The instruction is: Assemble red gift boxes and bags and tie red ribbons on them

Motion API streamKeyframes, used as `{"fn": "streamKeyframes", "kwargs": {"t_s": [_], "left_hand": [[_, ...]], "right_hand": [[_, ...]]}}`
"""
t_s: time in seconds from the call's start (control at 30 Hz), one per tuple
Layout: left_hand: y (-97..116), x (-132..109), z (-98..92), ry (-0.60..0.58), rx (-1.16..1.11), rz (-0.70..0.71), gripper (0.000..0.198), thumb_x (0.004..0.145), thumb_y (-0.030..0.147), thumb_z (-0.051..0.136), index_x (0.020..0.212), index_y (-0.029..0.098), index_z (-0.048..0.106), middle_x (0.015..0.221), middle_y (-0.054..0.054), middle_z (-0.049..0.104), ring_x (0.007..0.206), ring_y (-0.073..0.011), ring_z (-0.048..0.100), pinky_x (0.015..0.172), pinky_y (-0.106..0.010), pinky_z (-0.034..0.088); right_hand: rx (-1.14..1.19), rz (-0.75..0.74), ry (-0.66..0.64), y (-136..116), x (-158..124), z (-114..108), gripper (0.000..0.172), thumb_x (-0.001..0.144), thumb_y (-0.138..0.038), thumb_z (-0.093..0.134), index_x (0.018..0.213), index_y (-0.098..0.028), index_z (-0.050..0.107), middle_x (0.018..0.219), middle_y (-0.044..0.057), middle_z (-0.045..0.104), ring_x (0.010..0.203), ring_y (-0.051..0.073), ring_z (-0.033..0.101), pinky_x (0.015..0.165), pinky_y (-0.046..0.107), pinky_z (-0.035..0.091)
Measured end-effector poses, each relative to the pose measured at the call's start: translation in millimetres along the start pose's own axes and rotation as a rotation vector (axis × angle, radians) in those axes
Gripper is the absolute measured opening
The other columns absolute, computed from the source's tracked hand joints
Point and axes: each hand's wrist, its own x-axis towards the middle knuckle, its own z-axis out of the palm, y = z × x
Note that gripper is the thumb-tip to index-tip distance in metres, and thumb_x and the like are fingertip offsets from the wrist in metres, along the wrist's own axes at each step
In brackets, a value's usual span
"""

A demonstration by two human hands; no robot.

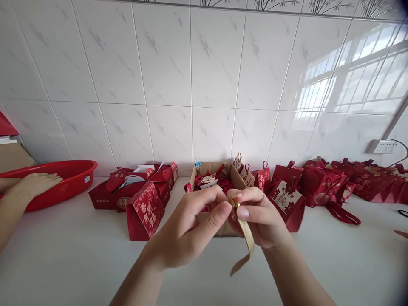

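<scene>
A gold ribbon (247,238) with a small round gold bead or bell (236,205) is held up in front of me, its loose tail hanging down and curling. My right hand (266,219) pinches it between thumb and fingers beside the bead. The fingertips of my left hand (194,227) close on the ribbon's top end, partly hidden behind the thumb. Behind both hands stands an open cardboard box (242,177) containing red pieces and tags. A red gift box (145,211) with gold lettering stands left of my left hand; another red box (288,204) with a beige printed panel is behind my right.
More red boxes (105,196) stand at left, and several red ribboned boxes (321,182) line the right. Another person's hand (41,185) rests over a red plastic basin (81,170) at far left. The white table (79,263) meets a tiled wall with a socket (384,147).
</scene>
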Motion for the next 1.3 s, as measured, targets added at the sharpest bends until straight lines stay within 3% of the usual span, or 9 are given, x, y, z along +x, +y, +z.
{"fn": "streamKeyframes", "kwargs": {"t_s": [0.13,0.4,0.53,0.63,0.83,1.0,1.3], "left_hand": [[-3.4,-0.2,0.8,-0.072,-0.122,-0.004,0.030,0.099,0.039,0.040,0.077,0.020,0.047,0.064,0.004,0.035,0.058,-0.0110,0.033,0.052,-0.025,0.028],[-3.7,-3.7,-4.4,-0.112,-0.077,-0.012,0.031,0.098,0.042,0.037,0.078,0.021,0.048,0.068,0.001,0.045,0.060,-0.0127,0.043,0.055,-0.027,0.038],[2.5,-4.0,-4.4,-0.147,-0.109,-0.053,0.027,0.096,0.038,0.038,0.078,0.021,0.048,0.068,-0.002,0.058,0.060,-0.0151,0.053,0.059,-0.030,0.047],[6.0,-3.6,-4.8,-0.186,-0.134,-0.068,0.024,0.096,0.031,0.036,0.075,0.022,0.044,0.069,-0.002,0.062,0.066,-0.0167,0.059,0.065,-0.031,0.050],[5.2,-5.0,-6.7,-0.217,0.188,0.193,0.015,0.084,0.013,0.040,0.071,0.020,0.044,0.061,0.002,0.049,0.052,-0.0099,0.040,0.049,-0.024,0.035],[3.4,-6.0,-4.8,-0.262,0.278,0.203,0.016,0.084,0.012,0.037,0.072,0.020,0.044,0.061,0.002,0.049,0.055,-0.0105,0.043,0.052,-0.024,0.036],[3.3,-2.8,5.1,-0.350,0.118,0.190,0.016,0.076,0.009,0.040,0.065,0.019,0.046,0.056,0.004,0.042,0.049,-0.0087,0.035,0.048,-0.025,0.031]], "right_hand": [[0.008,0.038,-0.074,2.1,-1.7,1.1,0.016,0.070,-0.021,0.078,0.082,-0.031,0.079,0.056,-0.005,0.055,0.040,0.004,0.046,0.035,0.015,0.034],[0.022,0.047,-0.127,7.9,-4.9,-0.1,0.020,0.075,-0.017,0.075,0.089,-0.031,0.078,0.062,-0.004,0.063,0.040,0.001,0.043,0.034,0.010,0.030],[-0.015,0.035,-0.148,6.2,-5.5,-1.9,0.021,0.077,-0.014,0.073,0.090,-0.030,0.078,0.069,-0.002,0.067,0.040,0.001,0.052,0.034,0.010,0.033],[-0.113,0.027,-0.190,0.1,-6.0,-1.6,0.024,0.077,-0.010,0.072,0.090,-0.029,0.078,0.073,-0.001,0.068,0.046,0.003,0.058,0.040,0.011,0.043],[-0.388,-0.049,-0.297,-19.7,-11.0,0.2,0.029,0.078,-0.003,0.069,0.096,-0.025,0.077,0.080,0.004,0.070,0.069,0.010,0.065,0.060,0.020,0.055],[-0.634,-0.132,-0.340,-31.7,-17.5,-3.4,0.025,0.085,-0.008,0.064,0.101,-0.023,0.076,0.083,0.006,0.068,0.073,0.012,0.065,0.064,0.023,0.055],[-0.799,-0.225,-0.503,-36.8,-16.9,-7.7,0.023,0.093,-0.018,0.056,0.096,-0.021,0.078,0.071,0.005,0.060,0.069,0.012,0.061,0.063,0.024,0.051]]}}
